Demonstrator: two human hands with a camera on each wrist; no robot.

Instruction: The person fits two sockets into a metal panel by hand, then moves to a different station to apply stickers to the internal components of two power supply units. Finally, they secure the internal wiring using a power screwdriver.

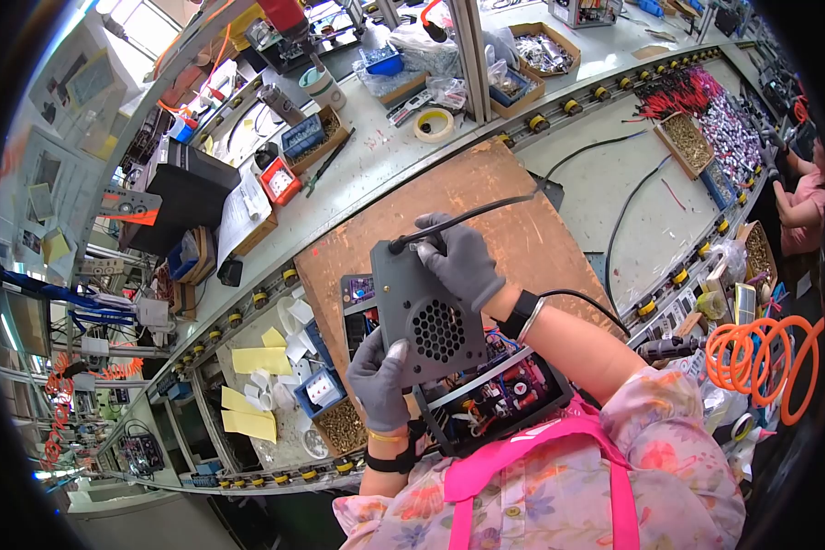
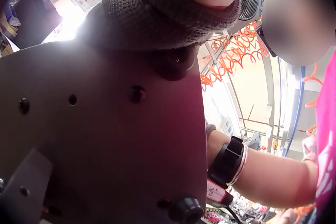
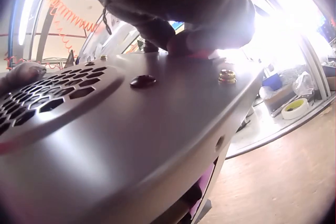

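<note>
A dark grey metal panel (image 1: 396, 302) with a honeycomb vent (image 1: 438, 332) is held tilted above an opened box of electronics (image 1: 513, 390). My gloved left hand (image 1: 379, 380) grips the panel's lower left edge, thumb across its face and fingers hidden behind. From a round fitting at the panel's upper corner comes a thick black cable (image 1: 500, 203). Right beside that fitting, my gloved right hand (image 1: 463, 266) pinches the cable between thumb and fingers. Dark screws (image 3: 143, 81) and a brass screw (image 3: 227, 76) show on the panel in the right wrist view.
Under the work lies a brown board (image 1: 513, 229), on a bench edged with rollers. Blue bins (image 1: 321, 390) and yellow papers (image 1: 252, 403) are at left. A coiled orange hose (image 1: 752, 357) hangs at right, near another person (image 1: 802, 202).
</note>
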